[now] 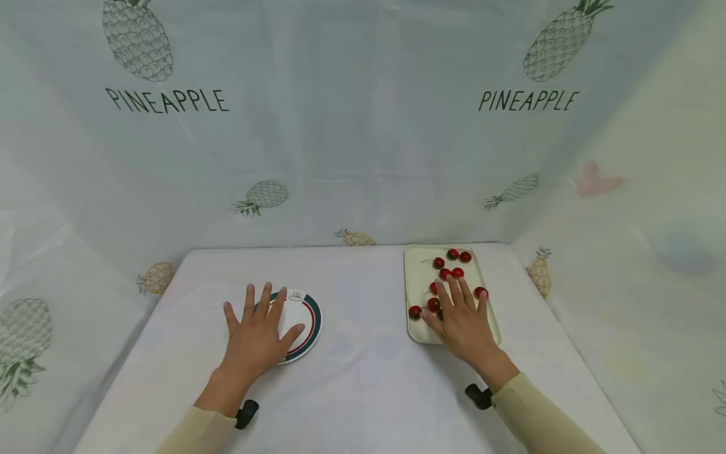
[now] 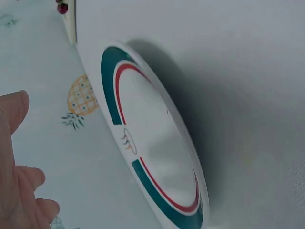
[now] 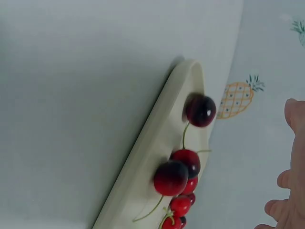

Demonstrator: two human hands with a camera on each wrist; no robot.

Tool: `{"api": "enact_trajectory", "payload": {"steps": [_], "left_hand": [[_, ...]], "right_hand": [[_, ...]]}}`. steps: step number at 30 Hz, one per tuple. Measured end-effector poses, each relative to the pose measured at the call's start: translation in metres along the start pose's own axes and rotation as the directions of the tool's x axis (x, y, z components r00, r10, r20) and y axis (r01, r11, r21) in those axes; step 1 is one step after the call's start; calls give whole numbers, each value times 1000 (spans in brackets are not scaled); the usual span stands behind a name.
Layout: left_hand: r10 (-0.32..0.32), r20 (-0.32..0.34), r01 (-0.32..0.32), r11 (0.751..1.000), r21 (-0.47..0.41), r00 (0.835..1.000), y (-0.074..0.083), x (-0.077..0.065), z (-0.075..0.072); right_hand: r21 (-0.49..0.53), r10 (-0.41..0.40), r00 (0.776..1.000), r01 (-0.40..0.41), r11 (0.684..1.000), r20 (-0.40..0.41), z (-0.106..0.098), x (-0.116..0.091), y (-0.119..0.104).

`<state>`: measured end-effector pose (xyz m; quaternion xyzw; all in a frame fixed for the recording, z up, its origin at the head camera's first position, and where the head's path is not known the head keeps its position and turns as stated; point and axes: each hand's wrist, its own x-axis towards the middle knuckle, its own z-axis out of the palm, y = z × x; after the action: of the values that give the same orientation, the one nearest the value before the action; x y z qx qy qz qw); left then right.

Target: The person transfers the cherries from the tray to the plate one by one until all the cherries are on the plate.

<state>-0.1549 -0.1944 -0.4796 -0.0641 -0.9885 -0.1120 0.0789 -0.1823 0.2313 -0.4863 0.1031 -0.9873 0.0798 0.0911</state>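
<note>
My left hand (image 1: 256,340) is spread over a round white plate (image 1: 311,328), its fingers straight and nothing gripped. In the left wrist view the plate (image 2: 157,138) shows a green and red rim band, and the fingers (image 2: 9,191) stand apart from it. Over a cream rectangular tray (image 1: 416,268) my right hand (image 1: 466,328) is held with spread fingers, also gripping nothing. Several dark red cherries (image 1: 433,304), some with green stems, lie in the tray; the hand hides part of them. The right wrist view shows cherries (image 3: 170,177) beside the tray's near wall (image 3: 138,148).
A white cloth covers the table (image 1: 357,353), with the plate at left and the tray at right. Behind it hangs a pale curtain (image 1: 351,139) printed with pineapples. Similar sheeting (image 1: 624,271) borders the right side. A small black camera (image 1: 247,414) sits at the left wrist.
</note>
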Motion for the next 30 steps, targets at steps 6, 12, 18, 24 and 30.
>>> {"api": "enact_trajectory", "payload": {"steps": [6,12,18,24,30], "left_hand": [[18,-6,-18,1000,-2,1000,8,5,6],[50,1,-50,999,-11,999,23,13,12],[83,12,-83,997,-5,996,48,26,26],[164,70,-163,986,-16,984,92,35,45],[264,192,-260,964,-49,945,147,38,65]], "right_hand": [[-32,13,1000,-13,999,-11,0,0,8],[-42,47,999,-47,998,-8,-1,-4,20],[-7,86,996,-86,996,6,-1,-6,43],[25,167,982,-169,985,87,1,-8,78],[48,234,954,-247,968,187,7,-9,108]]}}
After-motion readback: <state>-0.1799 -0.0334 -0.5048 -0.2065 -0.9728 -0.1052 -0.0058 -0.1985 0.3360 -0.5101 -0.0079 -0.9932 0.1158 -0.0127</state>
